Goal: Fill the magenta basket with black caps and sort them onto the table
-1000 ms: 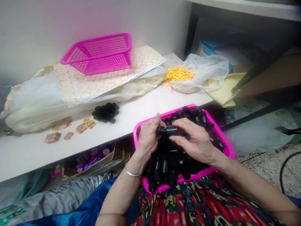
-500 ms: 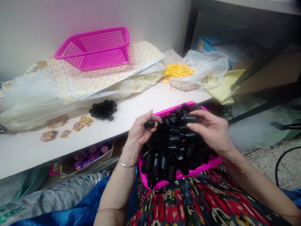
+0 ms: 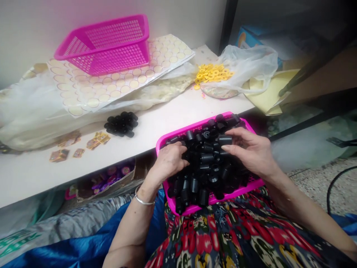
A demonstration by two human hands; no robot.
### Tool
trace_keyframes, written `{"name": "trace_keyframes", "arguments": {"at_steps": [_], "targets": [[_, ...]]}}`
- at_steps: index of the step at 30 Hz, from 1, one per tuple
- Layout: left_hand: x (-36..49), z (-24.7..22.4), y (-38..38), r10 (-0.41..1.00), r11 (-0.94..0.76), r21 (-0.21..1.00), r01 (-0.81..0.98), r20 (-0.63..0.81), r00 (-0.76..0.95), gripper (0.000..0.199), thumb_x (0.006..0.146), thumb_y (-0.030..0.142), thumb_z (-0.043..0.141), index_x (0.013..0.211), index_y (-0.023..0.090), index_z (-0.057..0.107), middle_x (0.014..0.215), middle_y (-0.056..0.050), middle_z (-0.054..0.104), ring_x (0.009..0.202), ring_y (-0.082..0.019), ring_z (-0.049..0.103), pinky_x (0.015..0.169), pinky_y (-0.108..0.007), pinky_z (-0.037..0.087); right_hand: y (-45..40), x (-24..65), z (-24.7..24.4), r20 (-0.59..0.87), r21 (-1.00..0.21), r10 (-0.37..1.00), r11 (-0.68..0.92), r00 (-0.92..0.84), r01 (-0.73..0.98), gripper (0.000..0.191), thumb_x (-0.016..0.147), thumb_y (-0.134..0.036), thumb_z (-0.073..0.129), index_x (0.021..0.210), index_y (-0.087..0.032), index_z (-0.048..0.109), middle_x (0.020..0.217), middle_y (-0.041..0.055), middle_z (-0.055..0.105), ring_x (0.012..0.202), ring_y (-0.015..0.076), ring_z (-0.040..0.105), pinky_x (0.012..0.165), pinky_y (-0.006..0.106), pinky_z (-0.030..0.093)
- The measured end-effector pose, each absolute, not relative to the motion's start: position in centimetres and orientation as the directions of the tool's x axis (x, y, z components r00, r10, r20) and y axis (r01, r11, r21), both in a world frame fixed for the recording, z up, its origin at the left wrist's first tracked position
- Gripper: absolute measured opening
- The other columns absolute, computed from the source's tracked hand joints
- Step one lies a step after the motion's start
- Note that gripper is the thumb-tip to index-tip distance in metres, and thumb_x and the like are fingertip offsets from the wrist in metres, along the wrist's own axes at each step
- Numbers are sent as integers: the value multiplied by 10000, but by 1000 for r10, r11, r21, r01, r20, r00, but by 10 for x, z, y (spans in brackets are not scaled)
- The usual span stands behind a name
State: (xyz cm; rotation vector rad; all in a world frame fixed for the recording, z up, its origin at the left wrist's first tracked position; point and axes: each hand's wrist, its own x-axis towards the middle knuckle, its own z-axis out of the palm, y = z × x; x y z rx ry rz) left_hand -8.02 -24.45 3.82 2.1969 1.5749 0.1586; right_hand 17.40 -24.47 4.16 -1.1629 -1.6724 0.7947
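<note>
A pink basket (image 3: 192,213) full of black cylindrical parts (image 3: 206,158) rests on my lap against the shelf edge. My right hand (image 3: 249,149) pinches one black cylinder (image 3: 225,140) between thumb and fingers over the basket's right side. Palm down, my left hand (image 3: 171,158) reaches among the parts at the left side, its fingers curled into them; whether it grips one is hidden. On the white shelf (image 3: 156,130), a cluster of black parts (image 3: 121,124) stands to the left.
An empty pink basket (image 3: 119,56) sits on sheets of round stickers (image 3: 111,88) over a plastic bag. Small gold packets (image 3: 97,140) lie at the left. Yellow rings (image 3: 213,72) spill from a clear bag (image 3: 248,63). Under the shelf is a box with purple items (image 3: 111,178).
My left hand has turned palm down and lowered into the parts; the black piece it held no longer shows. My right hand still holds its cylinder. The view has shifted slightly.
</note>
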Motion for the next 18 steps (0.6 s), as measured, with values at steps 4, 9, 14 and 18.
{"name": "trace_keyframes", "arguments": {"at_steps": [4,9,14,18], "targets": [[-74,38,-244,921,-273,357,893,-172,350,61,691,241,625,678,197,666,733,-50,637,717,-223,590,614,-319,355,-246,175,42,320,-867,938,345,-130,359,258,737,-261,743,977,-198,673,768,-8,624,658,134,573,596,274,487],[-88,39,-249,973,-75,696,714,-107,207,124,655,229,670,750,175,727,697,-23,652,620,-167,551,568,-284,372,-251,172,46,322,-866,935,354,-146,355,251,739,-235,739,976,-193,667,799,2,632,679,138,574,616,279,492],[-99,44,-257,978,204,965,167,-209,10,316,521,235,829,817,145,764,485,37,535,472,-92,440,507,-236,355,-255,159,53,331,-855,900,413,-282,314,226,769,-208,707,986,-175,655,811,11,612,676,129,556,605,268,485],[-98,46,-258,971,227,973,-48,-223,88,340,479,212,861,805,153,782,545,-2,605,514,-103,504,512,-220,382,-256,146,54,358,-851,859,461,-365,251,197,786,-180,690,976,-167,644,809,6,604,670,115,553,612,256,482]]}}
